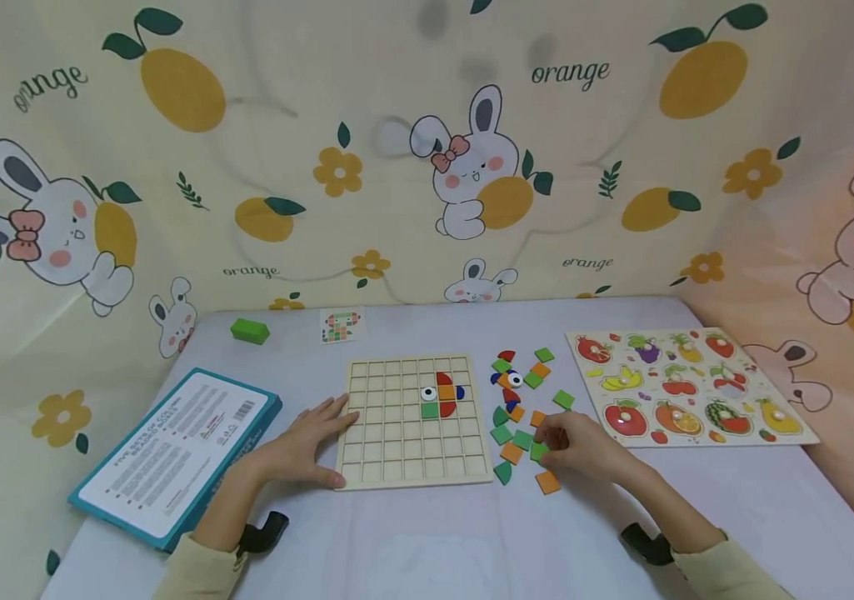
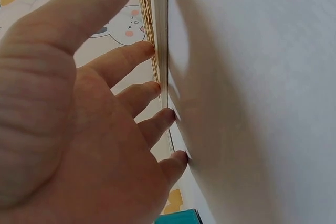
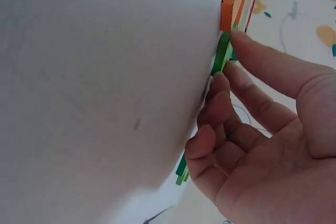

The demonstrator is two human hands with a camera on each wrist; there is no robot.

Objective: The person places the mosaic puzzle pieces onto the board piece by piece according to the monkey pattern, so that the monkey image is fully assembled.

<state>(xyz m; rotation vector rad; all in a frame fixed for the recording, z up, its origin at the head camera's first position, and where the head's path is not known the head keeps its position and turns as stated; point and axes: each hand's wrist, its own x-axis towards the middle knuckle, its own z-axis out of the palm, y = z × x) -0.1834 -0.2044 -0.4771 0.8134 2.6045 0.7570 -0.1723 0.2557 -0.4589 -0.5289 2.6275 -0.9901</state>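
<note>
Both sleeves enter from the bottom edge, each wrist with a dark strap. Left hand (image 1: 305, 446) lies flat, fingers straight and spread, fingertips (image 2: 167, 115) against the left edge of the wooden grid board (image 1: 389, 462). Right hand (image 1: 584, 446) sits among the loose tiles (image 1: 518, 410) just right of the board; thumb and curled fingers (image 3: 220, 85) pinch a green square tile (image 1: 539, 451), its edge still touching the table (image 1: 471, 542). An orange tile (image 1: 547, 482) lies just beside that hand. On the board, a few coloured pieces (image 1: 441, 397) fill cells near the upper middle. Blue-edged box (image 1: 172, 454) lies well left. Fruit puzzle (image 1: 685, 387) lies to the right. Farther back: green block (image 1: 250, 331), small pattern card (image 1: 340, 326), near the printed backdrop.
</note>
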